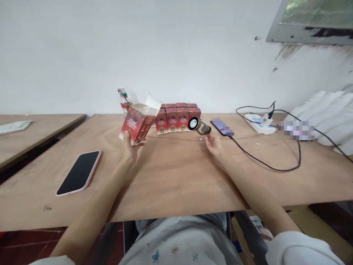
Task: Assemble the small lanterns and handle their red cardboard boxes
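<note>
My left hand [129,147] grips a small red printed carton [138,123] from below, tilted, with its white top flap open. My right hand [213,144] holds a small dark bottle with a gold band and white cap [199,126] by its base, lying sideways, cap end pointing towards the carton. Both are raised a little above the wooden table [176,176]. Behind them stands a row of several matching red cartons [178,117].
A black phone in a pink case [79,172] lies at the left. Another phone [221,127] is plugged into a black cable [264,162] running to a white power strip [259,123]. A small bottle [124,101] stands near the wall. White cushions [328,114] sit at the right. A second table [33,132] stands left.
</note>
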